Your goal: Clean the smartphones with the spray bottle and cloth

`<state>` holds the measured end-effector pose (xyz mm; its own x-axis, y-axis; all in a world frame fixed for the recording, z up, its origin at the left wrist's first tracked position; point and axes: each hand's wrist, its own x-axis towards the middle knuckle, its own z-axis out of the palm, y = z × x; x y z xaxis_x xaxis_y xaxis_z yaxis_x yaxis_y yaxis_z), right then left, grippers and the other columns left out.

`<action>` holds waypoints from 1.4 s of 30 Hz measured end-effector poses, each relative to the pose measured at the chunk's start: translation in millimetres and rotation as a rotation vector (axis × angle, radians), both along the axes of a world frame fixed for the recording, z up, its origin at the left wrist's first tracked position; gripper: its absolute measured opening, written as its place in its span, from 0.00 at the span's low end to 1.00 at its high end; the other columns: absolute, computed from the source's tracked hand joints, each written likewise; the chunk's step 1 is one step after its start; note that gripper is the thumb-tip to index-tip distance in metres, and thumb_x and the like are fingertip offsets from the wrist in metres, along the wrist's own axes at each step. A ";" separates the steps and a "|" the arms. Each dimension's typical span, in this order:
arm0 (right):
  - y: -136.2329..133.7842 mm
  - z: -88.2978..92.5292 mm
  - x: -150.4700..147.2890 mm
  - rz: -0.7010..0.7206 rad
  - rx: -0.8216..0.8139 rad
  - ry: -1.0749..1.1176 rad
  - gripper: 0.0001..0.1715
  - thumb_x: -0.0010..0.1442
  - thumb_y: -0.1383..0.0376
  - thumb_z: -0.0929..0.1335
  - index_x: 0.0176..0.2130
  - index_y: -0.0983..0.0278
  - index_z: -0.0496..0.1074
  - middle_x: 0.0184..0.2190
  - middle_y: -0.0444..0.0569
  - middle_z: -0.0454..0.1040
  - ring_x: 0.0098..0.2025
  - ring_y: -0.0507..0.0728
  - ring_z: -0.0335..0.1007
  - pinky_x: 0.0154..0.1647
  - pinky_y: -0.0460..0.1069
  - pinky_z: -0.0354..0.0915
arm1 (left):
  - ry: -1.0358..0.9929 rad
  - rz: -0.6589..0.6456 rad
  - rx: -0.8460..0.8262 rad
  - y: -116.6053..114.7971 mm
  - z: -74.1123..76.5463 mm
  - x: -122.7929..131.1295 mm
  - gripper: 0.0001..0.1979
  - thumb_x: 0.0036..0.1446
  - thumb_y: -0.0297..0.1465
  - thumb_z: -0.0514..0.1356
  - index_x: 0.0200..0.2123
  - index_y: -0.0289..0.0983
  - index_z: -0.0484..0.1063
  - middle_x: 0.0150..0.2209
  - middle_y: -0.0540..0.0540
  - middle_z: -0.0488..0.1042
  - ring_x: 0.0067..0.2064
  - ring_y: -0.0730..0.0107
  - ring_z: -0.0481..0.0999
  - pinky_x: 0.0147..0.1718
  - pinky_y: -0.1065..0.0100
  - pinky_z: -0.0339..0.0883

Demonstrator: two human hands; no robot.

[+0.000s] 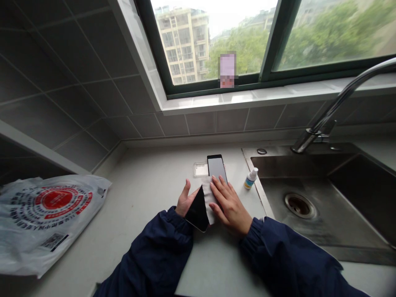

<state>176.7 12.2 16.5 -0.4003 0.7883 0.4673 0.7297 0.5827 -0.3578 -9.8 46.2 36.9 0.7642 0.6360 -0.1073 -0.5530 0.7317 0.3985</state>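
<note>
My right hand point(229, 205) lies spread on a cloth point(208, 202) over a phone point(216, 167), my left hand point(185, 201) pinching its edge; a small bottle point(251, 178) stands on the counter point(148, 206) beside the steel sink point(297, 202).

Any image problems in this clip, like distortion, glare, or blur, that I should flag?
Head view: wide-angle distortion tilts and bows the window frame; the sky is blown out; a pixelated block hides something at the glass; the phone screen shows pale glare; the left hand and right hand look reasonably sharp.
</note>
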 end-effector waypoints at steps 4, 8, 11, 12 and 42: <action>-1.7 3.1 -1.7 0.065 0.001 -0.030 0.36 0.71 0.59 0.60 0.72 0.67 0.47 0.72 0.58 0.47 0.74 0.68 0.35 0.68 0.69 0.51 | 0.023 0.045 -0.003 0.9 -3.3 2.2 0.42 0.62 0.59 0.41 0.71 0.39 0.49 0.63 0.33 0.66 0.63 0.49 0.67 0.60 0.51 0.56; -6.2 5.6 -5.1 0.178 -0.001 -0.089 0.38 0.70 0.56 0.61 0.71 0.71 0.50 0.71 0.61 0.48 0.74 0.69 0.36 0.69 0.70 0.49 | 0.057 0.073 -0.029 1.1 -3.8 3.9 0.42 0.63 0.58 0.41 0.70 0.37 0.50 0.60 0.32 0.69 0.60 0.49 0.70 0.61 0.50 0.55; -11.6 7.4 -9.1 0.287 -0.014 -0.113 0.39 0.70 0.54 0.61 0.70 0.73 0.52 0.71 0.61 0.47 0.74 0.69 0.36 0.69 0.68 0.49 | 0.078 0.127 -0.035 1.1 -4.2 3.9 0.43 0.63 0.58 0.42 0.70 0.33 0.50 0.57 0.31 0.72 0.57 0.48 0.74 0.61 0.50 0.57; -13.7 8.1 -10.5 0.326 -0.015 -0.112 0.39 0.70 0.53 0.61 0.70 0.73 0.52 0.71 0.61 0.47 0.74 0.69 0.36 0.70 0.67 0.49 | 0.082 0.140 -0.033 1.1 -4.3 3.3 0.44 0.63 0.58 0.42 0.70 0.32 0.51 0.56 0.30 0.72 0.56 0.47 0.74 0.60 0.49 0.57; -28.2 16.2 -19.7 0.456 -0.052 -0.102 0.35 0.71 0.53 0.61 0.70 0.66 0.53 0.71 0.53 0.50 0.74 0.64 0.41 0.72 0.63 0.46 | 0.182 0.263 -0.071 -1.7 -2.5 -0.5 0.53 0.54 0.66 0.45 0.69 0.31 0.53 0.56 0.26 0.72 0.42 0.49 0.80 0.49 0.49 0.68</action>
